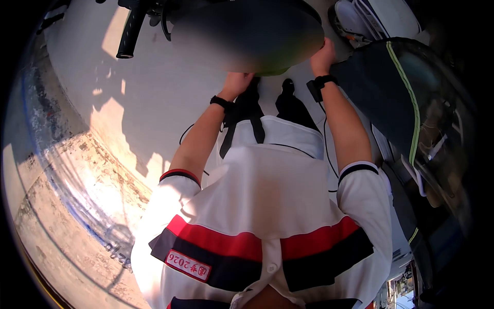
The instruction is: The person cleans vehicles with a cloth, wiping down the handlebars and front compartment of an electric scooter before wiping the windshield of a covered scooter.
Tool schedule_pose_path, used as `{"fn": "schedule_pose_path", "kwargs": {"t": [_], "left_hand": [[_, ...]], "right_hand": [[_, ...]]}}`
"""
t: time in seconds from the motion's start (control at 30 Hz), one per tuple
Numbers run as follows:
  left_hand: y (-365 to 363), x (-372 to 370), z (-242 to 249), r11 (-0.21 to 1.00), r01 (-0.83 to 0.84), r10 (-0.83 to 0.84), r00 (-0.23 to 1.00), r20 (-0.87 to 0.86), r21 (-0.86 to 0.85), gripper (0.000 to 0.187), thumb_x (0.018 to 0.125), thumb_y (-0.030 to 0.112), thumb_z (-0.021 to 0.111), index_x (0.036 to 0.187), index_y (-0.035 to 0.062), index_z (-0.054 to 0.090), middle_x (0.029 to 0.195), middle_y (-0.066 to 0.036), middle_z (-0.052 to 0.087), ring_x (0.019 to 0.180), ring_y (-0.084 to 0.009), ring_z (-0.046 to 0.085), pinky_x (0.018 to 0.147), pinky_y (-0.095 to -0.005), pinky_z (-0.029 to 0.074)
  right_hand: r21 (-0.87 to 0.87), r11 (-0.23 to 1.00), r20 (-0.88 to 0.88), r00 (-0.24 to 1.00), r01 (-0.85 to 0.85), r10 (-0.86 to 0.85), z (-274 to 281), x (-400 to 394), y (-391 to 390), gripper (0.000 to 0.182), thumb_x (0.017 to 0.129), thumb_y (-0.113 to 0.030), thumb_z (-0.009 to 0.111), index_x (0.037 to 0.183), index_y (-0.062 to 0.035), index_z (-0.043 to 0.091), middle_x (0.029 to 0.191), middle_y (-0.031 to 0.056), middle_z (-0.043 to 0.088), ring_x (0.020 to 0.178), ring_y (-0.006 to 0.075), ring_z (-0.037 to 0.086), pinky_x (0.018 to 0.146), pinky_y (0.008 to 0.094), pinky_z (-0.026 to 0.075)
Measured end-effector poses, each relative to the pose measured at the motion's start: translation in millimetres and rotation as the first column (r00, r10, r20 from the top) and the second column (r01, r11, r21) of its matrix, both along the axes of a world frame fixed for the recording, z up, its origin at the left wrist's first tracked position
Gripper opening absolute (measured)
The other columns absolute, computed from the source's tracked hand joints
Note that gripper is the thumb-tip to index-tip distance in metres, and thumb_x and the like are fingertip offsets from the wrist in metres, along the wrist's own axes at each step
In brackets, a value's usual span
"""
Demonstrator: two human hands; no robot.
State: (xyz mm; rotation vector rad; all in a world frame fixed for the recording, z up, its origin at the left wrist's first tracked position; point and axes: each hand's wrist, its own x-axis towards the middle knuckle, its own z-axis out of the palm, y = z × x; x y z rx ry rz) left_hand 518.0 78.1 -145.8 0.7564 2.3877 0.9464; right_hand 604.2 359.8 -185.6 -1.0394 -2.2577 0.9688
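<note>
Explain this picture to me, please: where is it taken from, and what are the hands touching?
There is no robot here, only a person's two bare hands. A camera worn on the head looks down past a white shirt, so the view bends at its edges. The left hand and right hand are at the edge of a dark rounded thing; they seem to hold it, though some fingers are hidden and it is too blurred to name. Farther left is a black handle grip; to the right, a green-trimmed dark sheet. Beneath, a dark shoe stands on grey ground.
</note>
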Motion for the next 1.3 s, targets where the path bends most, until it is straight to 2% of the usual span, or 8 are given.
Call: {"fn": "schedule_pose_path", "kwargs": {"t": [0.17,0.27,0.37,0.57,0.77,1.0,1.2,1.3], "left_hand": [[-15.4,-5.7,-8.3,0.996,-0.081,0.083,0.995,0.047,-0.040,0.024,0.082,0.009,0.068,0.104,0.0012,0.065,0.090,-0.018,0.066,0.080,-0.0326,0.065,0.073,-0.0402,0.053],[-21.7,-11.8,-7.9,0.987,-0.125,0.128,0.992,0.022,-0.102,0.020,0.081,0.008,0.066,0.101,0.0014,0.065,0.093,-0.019,0.066,0.085,-0.0354,0.065,0.075,-0.0424,0.053],[-27.0,-22.9,-14.1,0.975,-0.197,0.193,0.980,-0.047,-0.107,0.019,0.081,0.008,0.065,0.099,0.0014,0.064,0.093,-0.019,0.066,0.084,-0.0365,0.064,0.076,-0.0431,0.052],[-32.1,-48.8,-27.3,0.960,-0.277,0.271,0.954,-0.131,-0.027,0.023,0.084,0.008,0.065,0.106,0.0013,0.061,0.092,-0.016,0.067,0.079,-0.0301,0.066,0.072,-0.0386,0.054],[-7.4,-53.2,-24.8,0.974,-0.212,0.222,0.963,-0.153,0.080,0.035,0.086,0.009,0.065,0.119,0.0025,0.058,0.107,-0.017,0.065,0.090,-0.0278,0.067,0.074,-0.0365,0.055],[23.7,-41.5,-23.4,0.999,0.002,0.005,0.980,-0.199,0.034,0.049,0.085,0.013,0.065,0.131,0.0056,0.052,0.127,-0.017,0.059,0.114,-0.0365,0.057,0.094,-0.0428,0.049],[36.6,-21.6,-15.2,0.984,0.180,-0.180,0.977,-0.112,-0.008,0.055,0.085,0.014,0.064,0.137,0.0075,0.048,0.133,-0.019,0.055,0.124,-0.0353,0.052,0.101,-0.0414,0.045],[38.1,-19.4,-17.0,0.978,0.209,-0.209,0.974,-0.086,-0.007,0.059,0.085,0.015,0.064,0.140,0.0026,0.044,0.134,-0.024,0.052,0.127,-0.0383,0.047,0.106,-0.0413,0.040]], "right_hand": [[0.116,0.959,0.319,0.924,-0.260,0.212,-9.7,-3.5,-20.2,0.038,0.089,-0.015,0.058,0.125,-0.0025,0.058,0.128,0.0198,0.053,0.118,0.0389,0.051,0.099,0.0457,0.045],[0.326,0.833,0.458,0.846,-0.447,0.275,-22.8,-1.7,-35.7,0.047,0.091,-0.020,0.055,0.134,-0.0020,0.051,0.141,0.0211,0.044,0.132,0.0404,0.039,0.109,0.0473,0.036],[0.250,0.798,0.534,0.765,-0.549,0.359,-13.1,-1.8,-49.6,0.048,0.092,-0.019,0.054,0.136,-0.0007,0.049,0.145,0.0209,0.041,0.138,0.0376,0.034,0.114,0.0483,0.030],[0.134,0.621,0.441,0.608,-0.772,0.661,-2.1,7.2,-59.8,0.047,0.090,-0.016,0.053,0.135,-0.0006,0.050,0.146,0.0199,0.041,0.138,0.0343,0.036,0.115,0.0453,0.030],[0.137,0.833,0.375,0.807,-0.536,0.457,-5.6,22.4,-62.8,0.052,0.090,-0.018,0.054,0.137,0.0024,0.046,0.146,0.0204,0.041,0.137,0.0349,0.037,0.114,0.0446,0.031],[0.188,0.837,0.506,0.781,-0.513,0.366,-10.7,21.3,-33.6,0.056,0.093,-0.023,0.051,0.140,0.0050,0.040,0.147,0.0236,0.038,0.138,0.0382,0.033,0.114,0.0468,0.029],[0.146,0.860,0.542,0.767,-0.489,0.344,-25.1,-5.2,-8.7,0.059,0.098,-0.031,0.048,0.143,0.0049,0.036,0.150,0.0242,0.033,0.140,0.0381,0.030,0.114,0.0471,0.029],[0.156,0.849,0.567,0.750,-0.505,0.342,-29.1,-10.1,-5.9,0.059,0.098,-0.032,0.048,0.143,0.0044,0.035,0.151,0.0233,0.031,0.141,0.0373,0.030,0.114,0.0467,0.029]]}}
